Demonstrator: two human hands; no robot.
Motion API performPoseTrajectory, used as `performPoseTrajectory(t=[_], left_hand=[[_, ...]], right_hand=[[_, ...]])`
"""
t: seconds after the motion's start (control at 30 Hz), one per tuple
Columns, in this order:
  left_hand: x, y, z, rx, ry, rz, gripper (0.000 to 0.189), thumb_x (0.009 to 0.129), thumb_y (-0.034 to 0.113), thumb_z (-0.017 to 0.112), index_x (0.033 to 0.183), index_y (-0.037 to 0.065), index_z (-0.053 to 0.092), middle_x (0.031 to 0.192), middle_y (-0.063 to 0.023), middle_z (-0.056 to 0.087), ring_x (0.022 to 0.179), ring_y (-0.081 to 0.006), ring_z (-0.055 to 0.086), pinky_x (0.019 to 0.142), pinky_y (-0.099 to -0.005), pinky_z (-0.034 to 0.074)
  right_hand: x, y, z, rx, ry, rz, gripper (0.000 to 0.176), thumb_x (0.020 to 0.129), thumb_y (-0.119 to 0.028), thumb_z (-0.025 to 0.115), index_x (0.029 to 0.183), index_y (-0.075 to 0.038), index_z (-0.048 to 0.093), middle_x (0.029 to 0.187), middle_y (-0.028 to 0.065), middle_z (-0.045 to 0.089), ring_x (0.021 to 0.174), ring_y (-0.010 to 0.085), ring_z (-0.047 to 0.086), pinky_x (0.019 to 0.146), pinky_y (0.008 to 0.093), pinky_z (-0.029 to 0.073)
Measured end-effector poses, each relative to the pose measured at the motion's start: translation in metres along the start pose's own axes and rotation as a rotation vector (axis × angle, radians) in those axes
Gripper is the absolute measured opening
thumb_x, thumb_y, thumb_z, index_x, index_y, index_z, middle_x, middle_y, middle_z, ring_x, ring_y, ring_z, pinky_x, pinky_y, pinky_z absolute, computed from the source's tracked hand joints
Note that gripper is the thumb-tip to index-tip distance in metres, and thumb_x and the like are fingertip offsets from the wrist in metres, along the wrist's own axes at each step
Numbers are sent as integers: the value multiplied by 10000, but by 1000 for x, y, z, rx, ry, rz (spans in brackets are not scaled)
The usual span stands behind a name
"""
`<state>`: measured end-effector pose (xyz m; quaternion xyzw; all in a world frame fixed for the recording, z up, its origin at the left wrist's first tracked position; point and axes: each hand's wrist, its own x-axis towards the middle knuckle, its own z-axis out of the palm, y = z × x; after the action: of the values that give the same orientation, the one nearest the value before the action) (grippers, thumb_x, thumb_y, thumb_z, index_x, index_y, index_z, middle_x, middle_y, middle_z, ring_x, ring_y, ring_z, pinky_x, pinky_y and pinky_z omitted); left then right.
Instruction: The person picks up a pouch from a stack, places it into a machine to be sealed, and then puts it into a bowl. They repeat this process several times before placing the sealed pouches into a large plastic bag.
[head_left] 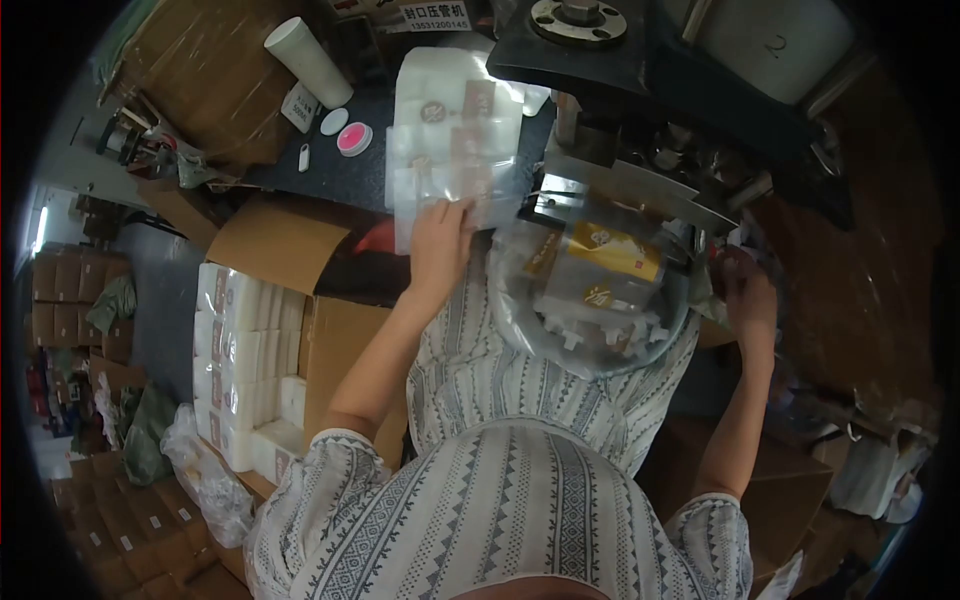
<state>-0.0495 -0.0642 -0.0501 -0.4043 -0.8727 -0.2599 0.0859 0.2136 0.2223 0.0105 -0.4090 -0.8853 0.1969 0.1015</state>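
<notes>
My left hand point(441, 240) has its fingers curled together at the lower end of a pile of clear and white printed plastic packs point(450, 130) on the dark table. The fingertips touch the pile; whether they pinch a single pack is hard to see. Over my lap sits a round clear plastic tub point(510, 320) holding flat bags with yellow and grey print point(615, 250) and small white pieces. To the right of the tub, my right hand point(750, 295) points downward with bent fingers beside some crumpled plastic point(710, 295). What those fingers hold, if anything, is hidden.
A machine with a metal plate point(650, 190) stands just beyond the tub. On the table are a pink round tin point(354, 139), a white lid point(335, 122) and a white cup stack point(310, 65). An open carton point(345, 350) with stacked white packs point(245, 350) stands left.
</notes>
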Motion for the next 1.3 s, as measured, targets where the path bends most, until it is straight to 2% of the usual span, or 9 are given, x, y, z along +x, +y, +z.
performPoseTrajectory(t=[0.2, 0.37, 0.63, 0.7, 0.93, 1.0, 1.1, 1.17, 1.3], left_hand=[[-15, 44, -29, -132, 145, -4, 148, 721, 44, 655, 869, 52, 650, 765, -104, 556, 706, -315, 566, 616, -401, 450], [-19, 75, -51, -198, 103, 93, 197, 692, 34, 664, 888, 53, 655, 782, -93, 577, 693, -306, 570, 603, -374, 454], [-18, 100, -10, -758, -558, -93, 161, 864, 163, 634, 875, 6, 668, 813, -115, 658, 636, -180, 650, 542, -280, 484], [0, 109, -6, -817, -677, -253, 207, 876, 186, 630, 900, -17, 660, 834, -125, 665, 664, -158, 657, 559, -259, 499], [36, 118, 24, -1263, -667, -722, 301, 886, 234, 628, 949, -60, 626, 796, -76, 638, 644, -97, 597, 594, -201, 491], [33, 114, 23, -1265, -631, -774, 303, 885, 262, 628, 918, -39, 642, 746, -50, 616, 613, -71, 545, 568, -203, 444], [37, 72, 15, -654, -498, -189, 346, 886, 245, 617, 1043, -62, 584, 941, -181, 647, 849, -289, 641, 762, -393, 515], [38, 37, 9, -158, 187, 87, 435, 855, 264, 632, 1162, -25, 525, 1104, -218, 578, 1029, -364, 545, 868, -455, 429], [3, 14, 23, 448, 144, 239, 520, 824, 234, 647, 1256, 14, 459, 1209, -217, 513, 1112, -357, 479, 919, -426, 390]], right_hand=[[-21, -66, 0, 852, -173, -303, 207, 843, 4, 581, 1045, -42, 580, 1051, 72, 657, 928, 140, 614, 748, 248, 472], [-32, -105, 13, 676, -163, -475, 207, 846, -77, 620, 1042, -33, 569, 1037, 89, 651, 929, 194, 629, 798, 275, 493], [-29, -81, 34, 1047, -428, -257, 309, 870, -104, 603, 1160, -31, 525, 1109, 116, 641, 1030, 222, 620, 861, 310, 482], [-23, -72, 41, 768, 9, -385, 364, 867, -113, 611, 1210, -45, 512, 1101, 137, 641, 993, 269, 631, 847, 351, 487], [-3, -27, 10, 248, 1, -79, 358, 849, -154, 615, 1190, -71, 546, 1057, 201, 617, 959, 358, 604, 802, 363, 492], [21, 16, 32, -264, 392, -268, 323, 831, -137, 606, 1144, -63, 574, 989, 209, 621, 928, 352, 615, 785, 386, 498], [29, 39, 37, -76, 257, -157, 297, 810, -102, 610, 1099, -33, 596, 937, 205, 644, 893, 383, 615, 764, 428, 485], [26, 38, 34, -61, 211, -152, 311, 809, -94, 600, 1113, -33, 583, 949, 226, 629, 894, 398, 608, 772, 444, 487], [17, 29, 28, -38, 151, -97, 307, 807, -54, 571, 1111, -8, 567, 971, 264, 613, 905, 413, 597, 777, 464, 482]])
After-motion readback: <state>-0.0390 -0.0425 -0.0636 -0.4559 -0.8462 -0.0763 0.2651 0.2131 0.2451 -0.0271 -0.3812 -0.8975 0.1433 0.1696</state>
